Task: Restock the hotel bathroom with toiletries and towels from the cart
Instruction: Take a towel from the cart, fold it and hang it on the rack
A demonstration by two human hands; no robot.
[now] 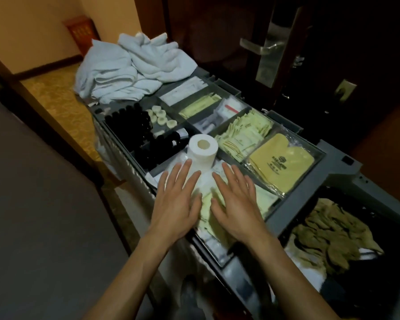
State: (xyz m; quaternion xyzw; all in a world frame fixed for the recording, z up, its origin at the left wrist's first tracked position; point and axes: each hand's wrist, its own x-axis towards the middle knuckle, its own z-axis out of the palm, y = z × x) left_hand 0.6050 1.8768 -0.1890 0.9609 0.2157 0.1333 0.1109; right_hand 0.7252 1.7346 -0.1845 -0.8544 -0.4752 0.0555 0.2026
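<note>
At fingertips (pixel 188 163) of left hand (pixel 174 205) — toilet roll (pixel 203 151)

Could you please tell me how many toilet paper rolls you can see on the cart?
1. The toilet paper roll stands upright on the cart, just beyond the left hand and its fingertips; others may be hidden lower down.
</note>
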